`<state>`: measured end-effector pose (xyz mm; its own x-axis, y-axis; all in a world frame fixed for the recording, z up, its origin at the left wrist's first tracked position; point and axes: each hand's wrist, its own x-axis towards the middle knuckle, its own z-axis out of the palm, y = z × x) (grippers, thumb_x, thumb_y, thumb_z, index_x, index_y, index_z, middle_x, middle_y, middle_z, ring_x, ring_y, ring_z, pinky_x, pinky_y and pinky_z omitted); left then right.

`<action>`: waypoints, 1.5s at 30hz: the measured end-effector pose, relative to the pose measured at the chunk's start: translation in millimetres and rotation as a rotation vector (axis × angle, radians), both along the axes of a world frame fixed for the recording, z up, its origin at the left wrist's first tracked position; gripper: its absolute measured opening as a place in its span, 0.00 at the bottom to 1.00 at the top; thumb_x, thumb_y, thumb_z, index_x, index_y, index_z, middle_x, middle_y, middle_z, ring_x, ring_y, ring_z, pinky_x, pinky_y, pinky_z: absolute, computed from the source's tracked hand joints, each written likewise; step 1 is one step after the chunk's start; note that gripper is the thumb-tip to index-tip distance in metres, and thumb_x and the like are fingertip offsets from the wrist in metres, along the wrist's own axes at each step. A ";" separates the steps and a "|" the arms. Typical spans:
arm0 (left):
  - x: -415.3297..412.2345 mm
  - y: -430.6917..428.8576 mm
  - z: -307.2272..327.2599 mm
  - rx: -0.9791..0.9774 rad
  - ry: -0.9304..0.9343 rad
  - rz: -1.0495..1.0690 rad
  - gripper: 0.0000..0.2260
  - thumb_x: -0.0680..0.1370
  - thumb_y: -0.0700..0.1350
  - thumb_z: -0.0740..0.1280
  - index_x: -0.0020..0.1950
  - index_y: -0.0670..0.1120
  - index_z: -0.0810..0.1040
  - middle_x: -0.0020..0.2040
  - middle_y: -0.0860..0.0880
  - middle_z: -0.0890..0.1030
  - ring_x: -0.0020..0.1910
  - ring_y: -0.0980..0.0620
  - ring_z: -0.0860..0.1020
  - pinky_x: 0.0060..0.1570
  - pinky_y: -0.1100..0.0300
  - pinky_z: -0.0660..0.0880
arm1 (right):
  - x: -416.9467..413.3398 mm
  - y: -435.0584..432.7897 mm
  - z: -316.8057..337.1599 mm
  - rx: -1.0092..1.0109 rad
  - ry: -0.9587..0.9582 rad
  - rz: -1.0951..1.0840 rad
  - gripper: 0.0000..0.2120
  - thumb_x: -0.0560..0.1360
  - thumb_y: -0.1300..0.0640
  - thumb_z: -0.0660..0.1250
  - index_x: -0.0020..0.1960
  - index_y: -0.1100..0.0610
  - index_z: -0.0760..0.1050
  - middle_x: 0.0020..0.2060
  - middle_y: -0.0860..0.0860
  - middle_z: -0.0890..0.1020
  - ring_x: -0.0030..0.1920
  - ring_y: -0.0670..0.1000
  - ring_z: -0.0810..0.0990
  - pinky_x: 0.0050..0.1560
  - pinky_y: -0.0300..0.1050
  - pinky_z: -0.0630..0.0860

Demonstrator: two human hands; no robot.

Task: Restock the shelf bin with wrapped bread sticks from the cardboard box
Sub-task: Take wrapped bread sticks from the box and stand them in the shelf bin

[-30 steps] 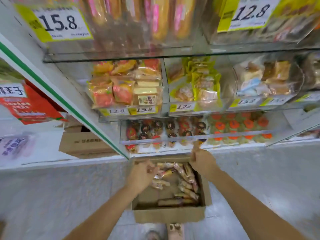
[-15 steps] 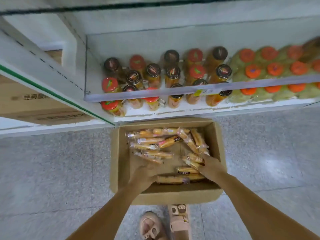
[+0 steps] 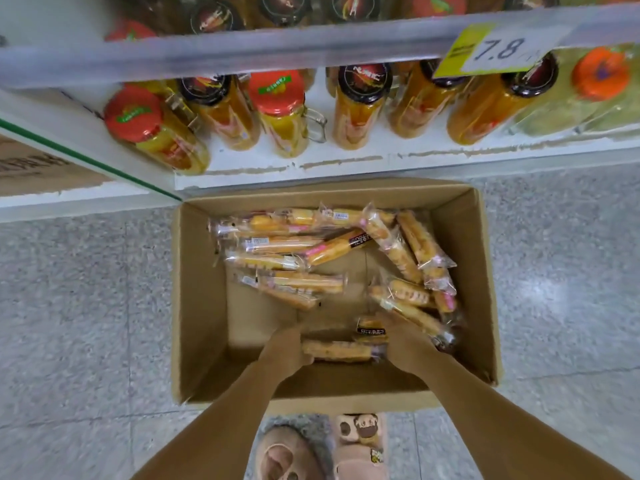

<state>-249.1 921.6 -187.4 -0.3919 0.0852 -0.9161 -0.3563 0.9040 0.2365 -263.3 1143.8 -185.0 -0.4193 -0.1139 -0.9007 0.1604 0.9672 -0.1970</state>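
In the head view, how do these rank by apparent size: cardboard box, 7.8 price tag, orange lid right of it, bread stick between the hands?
1. cardboard box
2. price tag
3. orange lid and wrapped bread stick look alike; the stick's ends are covered, so unranked.

Fingers of the left hand [image 3: 285,351] lie hidden behind its own back at the end of a wrapped bread stick [image 3: 337,350]; those of the right hand [image 3: 407,344] are buried among more of them. Wrapper print is too blurred to read. The top edge cuts the rear jars [image 3: 353,6], the bottom edge the sandals [image 3: 360,441].
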 end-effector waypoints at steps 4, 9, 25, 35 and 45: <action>5.7 0.4 -26.4 0.017 -0.048 -0.053 0.22 0.74 0.45 0.69 0.67 0.51 0.69 0.64 0.49 0.72 0.61 0.51 0.72 0.63 0.58 0.69 | -0.9 0.0 -21.9 0.047 -0.004 0.103 0.37 0.76 0.60 0.64 0.78 0.52 0.47 0.76 0.52 0.57 0.71 0.56 0.66 0.69 0.51 0.67; 6.6 -4.4 -47.1 0.052 -0.048 -0.085 0.23 0.73 0.47 0.70 0.67 0.53 0.69 0.65 0.49 0.67 0.62 0.50 0.70 0.65 0.57 0.68 | -8.9 -1.4 -41.2 0.119 0.013 0.265 0.32 0.74 0.60 0.68 0.74 0.58 0.59 0.74 0.54 0.56 0.66 0.57 0.71 0.62 0.51 0.73; -30.0 -47.7 65.4 0.113 -0.123 0.135 0.23 0.68 0.54 0.74 0.59 0.47 0.75 0.56 0.51 0.76 0.51 0.54 0.75 0.42 0.63 0.72 | -40.7 -19.5 82.0 -0.158 0.164 -0.054 0.27 0.74 0.52 0.67 0.70 0.48 0.63 0.55 0.50 0.79 0.54 0.52 0.78 0.54 0.45 0.75; -51.5 -79.9 257.7 0.355 -0.227 0.723 0.15 0.78 0.52 0.61 0.56 0.41 0.75 0.33 0.44 0.74 0.36 0.51 0.77 0.51 0.51 0.80 | -90.5 -37.6 273.5 -0.456 0.340 -0.496 0.11 0.75 0.57 0.67 0.55 0.50 0.70 0.47 0.49 0.79 0.47 0.51 0.78 0.53 0.50 0.75; -70.5 -100.7 457.3 0.612 -0.105 0.828 0.19 0.78 0.52 0.60 0.62 0.42 0.74 0.42 0.43 0.83 0.30 0.54 0.74 0.27 0.67 0.67 | -112.9 -47.4 502.5 -0.695 0.405 -0.511 0.10 0.80 0.51 0.60 0.60 0.50 0.73 0.45 0.50 0.80 0.43 0.44 0.77 0.47 0.29 0.72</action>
<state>-319.7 821.0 269.9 -0.4606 0.2876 -0.8397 -0.8572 0.1015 0.5049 -376.1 1096.4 317.5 -0.8316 -0.2859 -0.4761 0.3248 0.4449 -0.8346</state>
